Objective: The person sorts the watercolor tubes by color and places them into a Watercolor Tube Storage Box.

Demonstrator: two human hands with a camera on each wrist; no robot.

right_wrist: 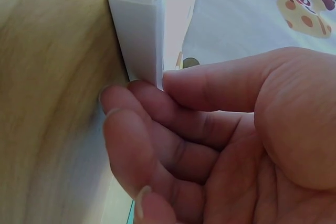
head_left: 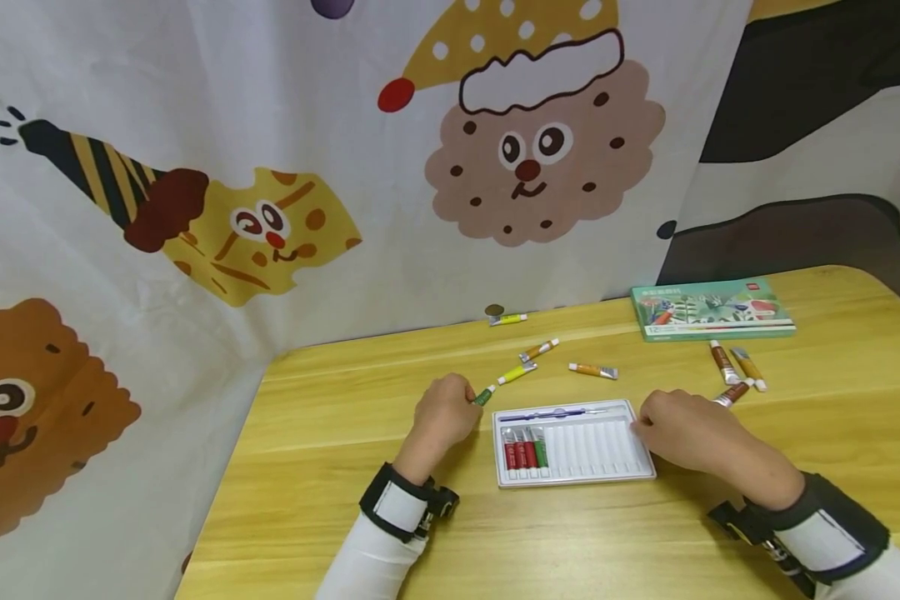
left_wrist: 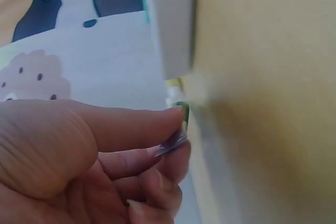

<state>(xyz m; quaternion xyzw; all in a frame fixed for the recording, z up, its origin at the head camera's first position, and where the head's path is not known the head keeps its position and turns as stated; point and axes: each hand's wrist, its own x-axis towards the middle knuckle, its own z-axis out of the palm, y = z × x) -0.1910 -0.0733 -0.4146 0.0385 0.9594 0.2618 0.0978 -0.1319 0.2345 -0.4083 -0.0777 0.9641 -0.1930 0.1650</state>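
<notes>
One green paint tube [head_left: 484, 396], mid-frame, left hand [head_left: 446, 407] pinching it
Probably light, squishy; hold its crimp [left_wrist: 172, 142]. Right hand [head_left: 682, 428] grips white tray [head_left: 594, 448].

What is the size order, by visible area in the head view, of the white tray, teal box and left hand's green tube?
1. White tray
2. Teal box; farther off, so true size is unsure
3. Green tube, partly hidden by the left hand

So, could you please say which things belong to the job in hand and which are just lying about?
Likely the job: green tube in the left hand, white tray, its tubes and brush, loose tubes.
Seemingly unrelated: teal box, patterned backdrop.
</notes>
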